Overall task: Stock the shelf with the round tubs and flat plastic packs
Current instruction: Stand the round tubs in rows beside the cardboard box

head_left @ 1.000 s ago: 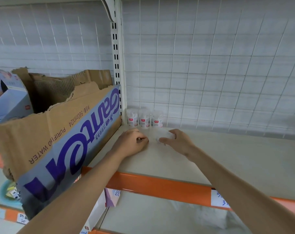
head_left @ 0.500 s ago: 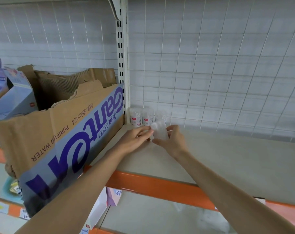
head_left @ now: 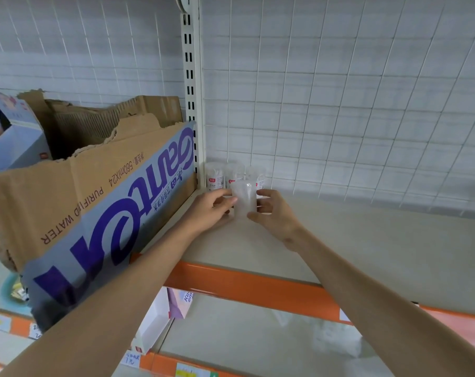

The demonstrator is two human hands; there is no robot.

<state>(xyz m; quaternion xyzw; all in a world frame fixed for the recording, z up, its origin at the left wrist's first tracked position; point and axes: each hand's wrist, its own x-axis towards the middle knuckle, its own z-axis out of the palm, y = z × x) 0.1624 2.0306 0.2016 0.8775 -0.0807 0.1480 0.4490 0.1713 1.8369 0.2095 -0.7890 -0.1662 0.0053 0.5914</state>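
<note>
Left hand (head_left: 211, 205) and right hand (head_left: 275, 213) pinch the sides of a tub (head_left: 244, 198) near the shelf's (head_left: 367, 240) back-left corner; likely light, stiff, slippery, best gripped mid-wall.

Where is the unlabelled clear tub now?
Head view, centre: the clear tub is between the left hand and right hand, in front of three labelled tubs.

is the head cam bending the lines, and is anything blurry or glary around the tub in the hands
Head view: wide-angle bend curves the wire grid; light is flat and even, no hard glare; the clear tub held between the left hand and right hand looks soft-edged, and labels on the back tubs are too blurred to read.
</note>
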